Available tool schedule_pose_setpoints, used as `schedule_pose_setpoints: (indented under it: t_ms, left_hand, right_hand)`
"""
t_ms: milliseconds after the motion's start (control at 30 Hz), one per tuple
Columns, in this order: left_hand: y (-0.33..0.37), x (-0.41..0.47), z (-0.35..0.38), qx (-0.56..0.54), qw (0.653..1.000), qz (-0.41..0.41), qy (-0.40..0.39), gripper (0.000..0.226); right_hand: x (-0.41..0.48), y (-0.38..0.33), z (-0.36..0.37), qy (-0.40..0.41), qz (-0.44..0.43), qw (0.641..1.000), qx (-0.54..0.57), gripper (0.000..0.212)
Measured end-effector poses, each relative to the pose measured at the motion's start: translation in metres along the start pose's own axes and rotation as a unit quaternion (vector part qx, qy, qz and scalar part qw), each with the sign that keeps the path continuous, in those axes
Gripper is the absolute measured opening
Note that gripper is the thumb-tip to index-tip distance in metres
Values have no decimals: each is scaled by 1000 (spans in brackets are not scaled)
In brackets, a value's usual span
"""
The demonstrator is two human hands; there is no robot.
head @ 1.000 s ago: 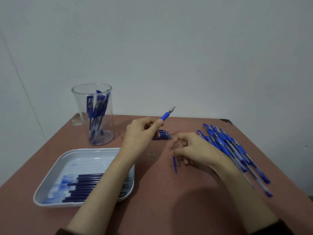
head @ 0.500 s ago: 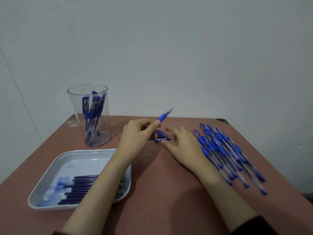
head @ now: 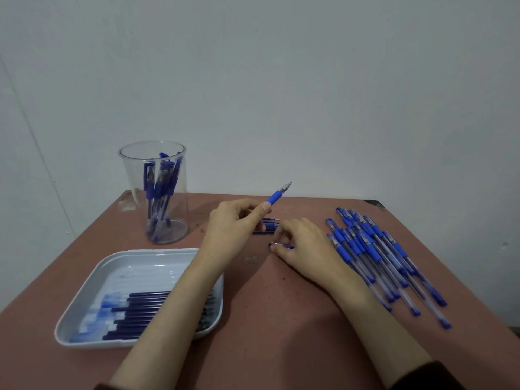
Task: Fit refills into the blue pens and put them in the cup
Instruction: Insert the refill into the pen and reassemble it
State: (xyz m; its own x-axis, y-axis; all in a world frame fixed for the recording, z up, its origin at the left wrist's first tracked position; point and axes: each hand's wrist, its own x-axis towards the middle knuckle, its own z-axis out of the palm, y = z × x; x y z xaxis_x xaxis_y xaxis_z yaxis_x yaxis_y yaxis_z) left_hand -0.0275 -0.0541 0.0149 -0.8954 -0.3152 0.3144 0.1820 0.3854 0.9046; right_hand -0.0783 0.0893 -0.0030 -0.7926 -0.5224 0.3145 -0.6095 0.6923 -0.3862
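Observation:
My left hand (head: 233, 232) is raised over the table, shut on a blue pen front (head: 277, 195) whose silver tip points up and to the right. My right hand (head: 306, 249) rests on the table, its fingertips pinching a thin blue refill (head: 282, 245) that lies flat. A small pile of refills (head: 267, 228) sits just behind, between the two hands. The clear cup (head: 153, 149) stands at the back left with several blue pens (head: 160, 181) upright in it. Several loose blue pens (head: 371, 254) lie in a row to the right of my right hand.
A white tray (head: 92, 277) at the front left holds several dark refills (head: 146, 311); my left forearm crosses its right side. The brown table (head: 281, 319) ends at a pale wall behind and drops off on the right, near the loose pens.
My right hand reached forward to the small refill pile, then drew back slightly with a thin refill under its fingertips. The left hand kept the pen front raised and hardly moved.

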Motion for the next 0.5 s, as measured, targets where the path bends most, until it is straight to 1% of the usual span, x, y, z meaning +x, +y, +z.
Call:
schedule_pose_setpoints:
  t_ms: [67,133,167,200,233,267,300,333,367,400,433,467,500]
  left_hand:
    - [0,0,0,0,1000,1,-1,22]
    - [0,0,1,3,1000,2,-2,22]
    - [0,0,1,3,1000,1,-3,22]
    - [0,-1,1,3,1000,1,-5,22]
    - [-1,-1,1,3,1000,0,-7,23]
    - [-1,-1,1,4,1000,-2,-8,22]
    - [-1,-1,1,4,1000,-4,-11,22]
    - [-1,-1,1,3,1000,-7,-16,22]
    - [-1,-1,1,1,1000,-9,-22,21]
    - [0,-1,1,0,999,-11,-30,21]
    - [0,-1,2,1,999,-13,-38,21]
    - [0,-2,2,4,999,-14,-46,21]
    - [0,-2,2,8,998,-14,-53,21]
  right_hand:
    - [1,1,-2,-34,-13,999,-3,24]
    - [2,3,-4,-54,-16,998,-33,23]
    - [2,4,-4,-46,-6,998,-38,21]
    - [2,5,-4,-21,13,999,-27,19]
    - [2,5,-5,16,47,999,9,16]
    - [3,4,-6,57,96,990,84,13]
    - [4,5,-9,95,148,964,199,10]
    - [5,5,-13,123,192,915,332,7]
    - [7,6,-18,142,219,853,451,4]
    - [8,8,-22,159,232,796,537,5]
    - [9,11,-26,172,238,751,591,8]
    - [9,14,-29,182,240,717,629,9]
    - [8,16,-31,189,240,693,654,8]
